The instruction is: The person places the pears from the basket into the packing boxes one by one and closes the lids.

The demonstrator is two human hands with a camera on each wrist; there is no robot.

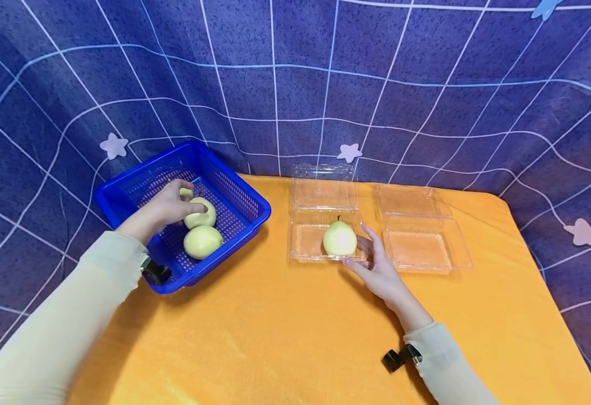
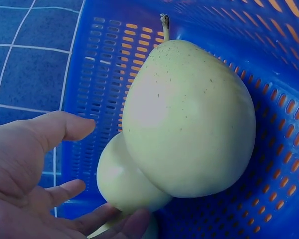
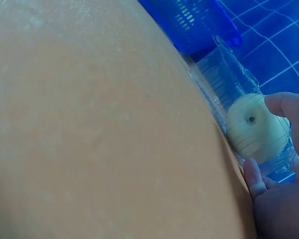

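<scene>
Inside the blue plastic basket (image 1: 234, 239), my left hand (image 1: 166, 203) reaches over the pale green pears with thumb and fingers spread. Its thumb overlaps the middle pear (image 1: 201, 216) in the head view; its fingers lie by a farther, mostly hidden pear (image 1: 186, 192). The left wrist view shows a large near pear (image 2: 189, 119), apart from the hand, and a smaller-looking pear (image 2: 127, 174) by the fingers. At the front right corner of an open clear plastic container (image 1: 305, 239), my right hand (image 1: 379, 273) rests with extended fingers beside a pear (image 1: 339, 239), stem up.
A second clear container (image 1: 419, 247), lid folded back, stands to the right of the first. An orange cloth (image 1: 275, 337) covers the table. Behind the table hangs a blue curtain (image 1: 300, 90) with white lines and stars, close to the basket and the lids.
</scene>
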